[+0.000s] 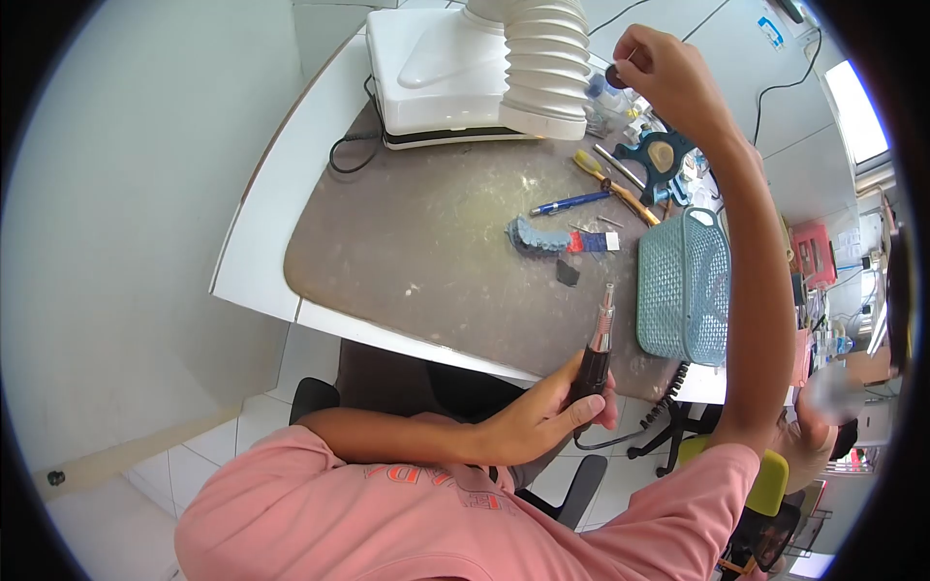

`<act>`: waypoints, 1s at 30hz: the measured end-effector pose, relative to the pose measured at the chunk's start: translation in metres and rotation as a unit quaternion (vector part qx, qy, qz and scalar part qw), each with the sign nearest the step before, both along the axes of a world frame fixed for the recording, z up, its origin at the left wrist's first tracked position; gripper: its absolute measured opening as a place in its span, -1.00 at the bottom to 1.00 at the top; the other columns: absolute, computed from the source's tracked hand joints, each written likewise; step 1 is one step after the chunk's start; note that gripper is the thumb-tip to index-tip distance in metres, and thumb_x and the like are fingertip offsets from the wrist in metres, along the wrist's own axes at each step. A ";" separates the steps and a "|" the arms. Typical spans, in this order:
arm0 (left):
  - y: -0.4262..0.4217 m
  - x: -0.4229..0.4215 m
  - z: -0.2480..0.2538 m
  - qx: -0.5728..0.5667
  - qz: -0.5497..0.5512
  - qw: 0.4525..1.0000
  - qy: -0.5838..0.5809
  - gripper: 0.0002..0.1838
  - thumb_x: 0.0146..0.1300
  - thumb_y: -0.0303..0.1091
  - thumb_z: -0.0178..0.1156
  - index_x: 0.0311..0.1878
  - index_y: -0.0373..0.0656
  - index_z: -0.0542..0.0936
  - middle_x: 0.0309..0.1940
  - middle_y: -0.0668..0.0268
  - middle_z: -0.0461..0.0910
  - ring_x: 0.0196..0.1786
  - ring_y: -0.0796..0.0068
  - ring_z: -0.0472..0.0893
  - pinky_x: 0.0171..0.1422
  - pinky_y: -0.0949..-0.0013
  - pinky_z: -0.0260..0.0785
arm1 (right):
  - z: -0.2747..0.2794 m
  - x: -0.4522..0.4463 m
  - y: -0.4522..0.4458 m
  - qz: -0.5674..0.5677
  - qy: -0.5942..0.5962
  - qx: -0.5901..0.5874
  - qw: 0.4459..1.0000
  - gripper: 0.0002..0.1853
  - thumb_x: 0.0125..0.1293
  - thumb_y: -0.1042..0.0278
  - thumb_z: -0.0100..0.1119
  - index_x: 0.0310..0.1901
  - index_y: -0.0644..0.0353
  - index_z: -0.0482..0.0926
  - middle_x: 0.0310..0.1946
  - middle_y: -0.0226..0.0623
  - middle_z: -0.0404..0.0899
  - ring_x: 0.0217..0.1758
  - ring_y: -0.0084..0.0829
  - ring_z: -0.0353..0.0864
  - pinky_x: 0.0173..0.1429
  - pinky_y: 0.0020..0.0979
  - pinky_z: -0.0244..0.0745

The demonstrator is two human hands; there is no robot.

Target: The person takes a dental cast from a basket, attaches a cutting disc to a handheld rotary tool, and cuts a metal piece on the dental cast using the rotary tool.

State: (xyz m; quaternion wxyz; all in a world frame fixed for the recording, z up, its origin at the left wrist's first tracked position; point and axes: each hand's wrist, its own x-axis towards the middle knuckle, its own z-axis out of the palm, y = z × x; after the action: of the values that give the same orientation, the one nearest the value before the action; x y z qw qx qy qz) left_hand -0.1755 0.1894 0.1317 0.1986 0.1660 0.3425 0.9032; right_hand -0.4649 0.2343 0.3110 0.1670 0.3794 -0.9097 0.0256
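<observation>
My left hand point(572, 407) is closed round the dark grip of a rotary handpiece point(601, 339), its metal nose pointing up toward the bench. My right hand point(668, 77) is raised at the far right of the bench, fingers pinched on a small dark polishing disc point(616, 76) with what looks like a thin shank. Between the hands lie a light-blue fuzzy strip point(539, 236) with a red, dark-blue and white end, a blue pen point(570, 203) and a small black flat piece point(568, 274).
A white suction unit point(436, 77) with a ribbed hose point(545, 68) stands at the back. A teal basket point(668, 290) sits at the right edge, near a yellow-headed brush point(588, 163), a dark-blue stand point(651, 155) and small clutter. A coiled cord point(666, 395) hangs by the edge. Another person point(809, 441) sits beyond.
</observation>
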 end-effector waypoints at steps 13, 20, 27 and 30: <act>0.005 0.002 0.003 0.002 0.029 1.000 -0.001 -0.70 0.57 -0.23 -0.06 0.20 -0.18 0.26 -0.11 0.24 0.47 0.02 0.45 0.53 0.21 0.30 0.36 | -0.017 -0.024 0.036 -0.011 -0.264 -0.243 0.933 -0.75 0.38 0.43 0.16 0.02 0.35 0.64 -0.20 -0.21 0.73 -0.20 -0.52 0.72 -0.01 -0.51 0.64; 0.003 0.003 -0.003 0.012 0.030 0.999 0.010 -0.67 0.57 -0.21 -0.04 0.23 -0.18 0.26 -0.05 0.23 0.45 0.05 0.43 0.53 0.24 0.30 0.36 | -0.019 -0.050 0.012 -0.018 -0.257 -0.193 0.947 -0.67 0.32 0.38 0.28 0.04 0.40 0.64 -0.12 -0.20 0.73 -0.15 -0.50 0.70 0.03 -0.50 0.61; 0.001 0.004 0.003 0.007 0.042 0.999 -0.014 -0.70 0.57 -0.21 -0.05 0.17 -0.18 0.25 -0.15 0.26 0.49 -0.03 0.48 0.52 0.15 0.34 0.36 | -0.037 -0.046 -0.006 -0.036 0.017 -0.083 0.996 -0.83 0.26 0.31 0.28 -0.21 0.14 0.78 -0.42 -0.16 0.73 -0.38 -0.22 0.72 -0.20 -0.30 0.58; 0.001 0.003 -0.001 0.005 0.038 0.999 -0.011 -0.70 0.57 -0.21 -0.05 0.17 -0.18 0.26 -0.16 0.25 0.49 -0.03 0.47 0.52 0.15 0.33 0.37 | -0.043 -0.051 -0.004 0.002 0.064 -0.088 0.994 -0.84 0.30 0.32 0.22 -0.22 0.12 0.76 -0.39 -0.12 0.72 -0.33 -0.10 0.70 -0.18 -0.20 0.57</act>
State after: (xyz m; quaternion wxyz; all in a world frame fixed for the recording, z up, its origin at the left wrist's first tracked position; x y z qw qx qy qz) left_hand -0.1720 0.1908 0.1305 0.1670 0.1443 0.3421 0.9134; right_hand -0.5154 0.2303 0.2684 0.2578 0.3661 -0.8904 0.0813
